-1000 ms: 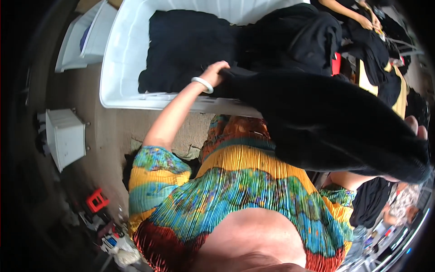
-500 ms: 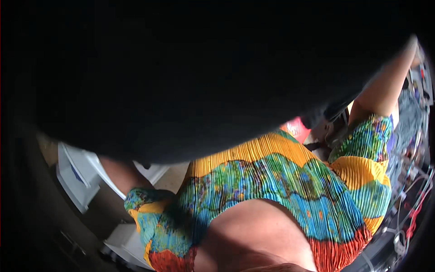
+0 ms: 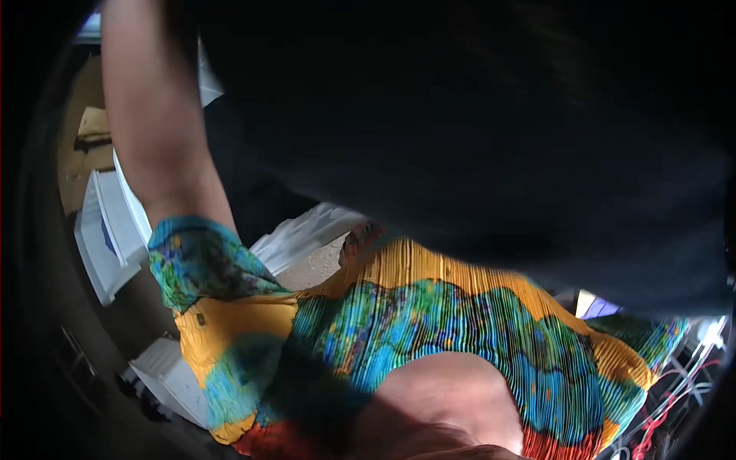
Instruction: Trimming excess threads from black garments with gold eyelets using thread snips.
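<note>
A: Report the state of the fingers.

B: Cannot be told. Neither hand shows. The left forearm rises from its multicoloured sleeve and leaves the frame at the upper edge. Whether the fingers are spread, pressed together or pinching cloth is hidden on both sides.

A: Location of the black garment?

B: The black garment fills the upper and right part of the view, raised close in front of the camera, above the person's chest. Its lower edge runs diagonally from upper left down toward the right rim. The left forearm stands just beside its left edge (contact cannot be confirmed).

A: Surface and room?

B: A strip of tan floor shows between the garment and the pleated dress, which is banded in yellow, teal, blue and red. No table is in view. At the right rim, a tangle of red and white cables lies low. The left rim is dark.

A: Containers and contents?

B: A white plastic bin shows partly under the garment's lower edge; its contents are hidden. At the left, white flat lids or trays lean together behind the forearm. A further white container sits low left, below the sleeve (interior not visible).
</note>
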A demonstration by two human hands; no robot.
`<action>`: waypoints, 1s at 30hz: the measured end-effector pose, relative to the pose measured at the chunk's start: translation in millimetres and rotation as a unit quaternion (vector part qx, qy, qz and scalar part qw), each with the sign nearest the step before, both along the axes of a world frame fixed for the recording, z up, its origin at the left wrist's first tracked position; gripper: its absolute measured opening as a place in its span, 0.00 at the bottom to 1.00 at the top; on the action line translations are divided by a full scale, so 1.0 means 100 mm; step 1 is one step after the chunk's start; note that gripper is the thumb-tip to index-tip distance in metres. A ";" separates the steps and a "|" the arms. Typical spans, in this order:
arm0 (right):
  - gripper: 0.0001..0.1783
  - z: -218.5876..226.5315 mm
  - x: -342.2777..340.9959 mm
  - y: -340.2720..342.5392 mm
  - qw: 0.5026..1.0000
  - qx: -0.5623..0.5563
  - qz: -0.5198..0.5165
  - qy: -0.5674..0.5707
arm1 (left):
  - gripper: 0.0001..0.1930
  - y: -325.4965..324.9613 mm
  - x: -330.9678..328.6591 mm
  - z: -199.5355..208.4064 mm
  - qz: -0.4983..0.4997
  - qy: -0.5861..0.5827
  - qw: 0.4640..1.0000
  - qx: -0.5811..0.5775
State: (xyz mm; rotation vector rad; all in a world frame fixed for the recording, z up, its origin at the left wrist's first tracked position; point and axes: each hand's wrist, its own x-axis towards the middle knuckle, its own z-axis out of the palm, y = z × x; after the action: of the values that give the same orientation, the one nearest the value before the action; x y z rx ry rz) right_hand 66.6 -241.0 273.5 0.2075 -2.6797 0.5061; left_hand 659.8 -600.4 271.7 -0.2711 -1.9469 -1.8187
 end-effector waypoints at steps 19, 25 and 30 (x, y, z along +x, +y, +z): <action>0.15 -0.24 -1.95 1.24 0.991 -0.085 0.101 -0.006 | 0.13 1.88 -6.43 -0.18 -0.152 0.155 0.970 -0.106; 0.16 0.34 -1.73 2.07 0.996 -0.042 0.007 0.074 | 0.24 2.54 -6.02 -0.93 -0.447 -0.158 0.869 0.140; 0.17 0.55 -1.57 2.42 0.994 -0.019 -0.026 0.100 | 0.24 2.71 -6.05 -1.11 -0.493 -0.166 0.844 0.133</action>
State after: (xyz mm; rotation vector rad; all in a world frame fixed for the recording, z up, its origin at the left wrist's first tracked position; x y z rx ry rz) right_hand -90.3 1.1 328.8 0.1674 -2.4712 0.4923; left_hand 55.0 -329.5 160.8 -1.0858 -1.8584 -2.9088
